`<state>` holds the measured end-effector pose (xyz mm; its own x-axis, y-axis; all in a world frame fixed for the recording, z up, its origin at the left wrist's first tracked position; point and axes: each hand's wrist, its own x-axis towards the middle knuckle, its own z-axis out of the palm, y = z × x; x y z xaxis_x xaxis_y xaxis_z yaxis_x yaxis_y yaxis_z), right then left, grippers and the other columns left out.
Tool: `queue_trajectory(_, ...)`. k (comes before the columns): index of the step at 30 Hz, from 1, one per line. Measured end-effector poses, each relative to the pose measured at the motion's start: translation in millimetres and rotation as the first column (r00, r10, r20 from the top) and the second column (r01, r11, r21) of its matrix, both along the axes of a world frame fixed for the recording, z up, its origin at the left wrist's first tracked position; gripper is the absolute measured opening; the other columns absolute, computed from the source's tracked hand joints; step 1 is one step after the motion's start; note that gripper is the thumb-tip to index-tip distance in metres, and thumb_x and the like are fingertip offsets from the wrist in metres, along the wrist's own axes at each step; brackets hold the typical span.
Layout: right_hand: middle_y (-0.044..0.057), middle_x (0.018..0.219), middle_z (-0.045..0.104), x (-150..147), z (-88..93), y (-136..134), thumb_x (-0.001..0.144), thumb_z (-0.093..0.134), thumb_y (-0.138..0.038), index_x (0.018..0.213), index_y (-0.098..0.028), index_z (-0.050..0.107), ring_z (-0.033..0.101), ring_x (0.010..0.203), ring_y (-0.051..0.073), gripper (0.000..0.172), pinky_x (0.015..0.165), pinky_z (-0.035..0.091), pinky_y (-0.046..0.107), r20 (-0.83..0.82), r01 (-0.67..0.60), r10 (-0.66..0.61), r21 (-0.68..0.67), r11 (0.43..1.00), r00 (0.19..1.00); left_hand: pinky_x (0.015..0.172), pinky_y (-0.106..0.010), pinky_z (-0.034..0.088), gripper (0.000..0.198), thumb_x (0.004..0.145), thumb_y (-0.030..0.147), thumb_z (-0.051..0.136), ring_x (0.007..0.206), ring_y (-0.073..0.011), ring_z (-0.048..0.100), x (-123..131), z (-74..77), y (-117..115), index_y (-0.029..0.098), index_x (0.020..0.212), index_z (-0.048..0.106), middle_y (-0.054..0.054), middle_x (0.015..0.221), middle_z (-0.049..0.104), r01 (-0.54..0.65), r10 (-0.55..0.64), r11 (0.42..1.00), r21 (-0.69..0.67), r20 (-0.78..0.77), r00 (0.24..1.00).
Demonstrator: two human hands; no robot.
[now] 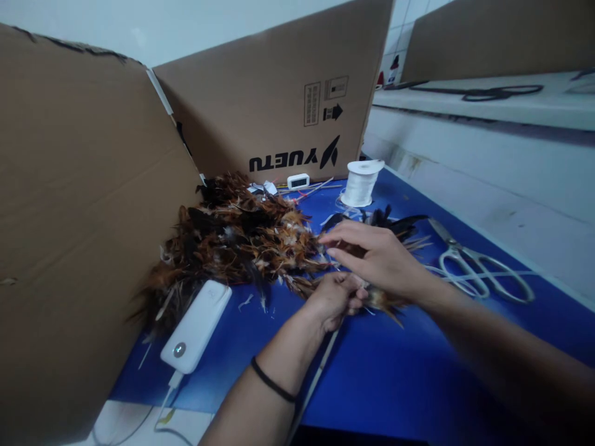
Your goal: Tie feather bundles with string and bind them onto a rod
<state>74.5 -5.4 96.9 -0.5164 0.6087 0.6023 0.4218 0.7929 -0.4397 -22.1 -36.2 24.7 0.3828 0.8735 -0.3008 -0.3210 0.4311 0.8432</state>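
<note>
My left hand (337, 300) is closed, its fingers pinched around a small bunch of brown feathers (383, 302) that sticks out to its right. A thin pale rod or strip (321, 365) runs down from beneath this hand toward the table's front edge. Above it, my right hand (372, 251) reaches left with thumb and forefinger slightly apart, the fingertips at the right edge of a big heap of brown and black feathers (251, 238). I make out nothing held between them. Black feathers (409, 224) lie just behind the right hand.
Metal scissors (483, 269) rest at the right of the blue table (395, 378), over a pale ribbon. At the back stand a white spool (361, 184) and a small white display device (298, 181). A cabled power bank (198, 327) lies left. Cardboard panels (269, 99) enclose the back and left.
</note>
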Motion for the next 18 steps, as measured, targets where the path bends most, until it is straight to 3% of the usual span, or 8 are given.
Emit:
queue_trajectory(6, 0.001, 0.076, 0.067, 10.3, -1.2, -37.7, 0.079, 0.053, -0.015, 0.085, -0.02, 0.065, 0.061, 0.069, 0.011, 0.014, 0.065, 0.046, 0.021, -0.016, -0.082, 0.082, 0.013, 0.997, 0.996, 0.038, -0.017, 0.016, 0.024, 0.07, 0.033, 0.059, 0.039, -0.0021, 0.031, -5.2, -0.1, 2.4, 0.014, 0.064, 0.045, 0.004, 0.051, 0.041, -0.065, 0.059, 0.994, 0.082, 0.079, 0.995)
queue_trajectory(9, 0.0, 0.075, 0.067, 17.8, -10.8, -51.7, 0.081, 0.051, -0.015, 0.086, -0.021, 0.064, 0.061, 0.066, 0.01, 0.015, 0.064, 0.046, 0.02, 0.05, -0.175, 0.179, -0.077, 0.982, 0.983, 0.039, -0.018, 0.021, 0.03, 0.069, 0.038, 0.061, 0.041, -0.0028, 0.034, -13.7, 4.0, 5.3, 0.013, 0.061, 0.046, 0.003, 0.051, 0.043, -0.069, 0.062, 0.993, 0.096, 0.081, 0.995)
queue_trajectory(12, 0.001, 0.077, 0.066, 23.3, -23.7, -59.9, 0.084, 0.047, -0.016, 0.087, -0.02, 0.064, 0.06, 0.067, 0.01, 0.017, 0.063, 0.045, 0.021, 0.15, -0.224, 0.251, -0.179, 0.958, 0.956, 0.038, -0.017, 0.014, 0.034, 0.067, 0.042, 0.064, 0.038, 0.0001, 0.023, -20.1, 7.3, 7.8, 0.013, 0.064, 0.045, 0.005, 0.053, 0.042, -0.071, 0.065, 0.996, 0.059, 0.09, 0.994)
queue_trajectory(14, 0.001, 0.079, 0.065, 23.5, -28.0, -62.3, 0.084, 0.047, -0.016, 0.087, -0.02, 0.064, 0.06, 0.071, 0.011, 0.018, 0.066, 0.045, 0.022, 0.176, -0.215, 0.246, -0.176, 0.961, 0.953, 0.037, -0.016, 0.012, 0.036, 0.064, 0.042, 0.066, 0.038, 0.0007, 0.022, -20.6, 5.9, 8.4, 0.013, 0.064, 0.045, 0.005, 0.054, 0.044, -0.095, 0.091, 0.995, 0.037, 0.083, 0.992)
queue_trajectory(18, 0.003, 0.086, 0.066, 10.7, -18.9, -54.9, 0.083, 0.046, -0.015, 0.088, -0.02, 0.065, 0.06, 0.082, 0.013, 0.02, 0.078, 0.044, 0.026, 0.153, -0.147, 0.158, -0.083, 0.986, 0.976, 0.045, -0.017, 0.031, 0.03, 0.068, 0.036, 0.065, 0.048, -0.0043, 0.042, -12.5, -5.5, 6.0, 0.011, 0.064, 0.05, 0.002, 0.057, 0.048, -0.157, 0.157, 0.988, -0.008, 0.104, 0.982)
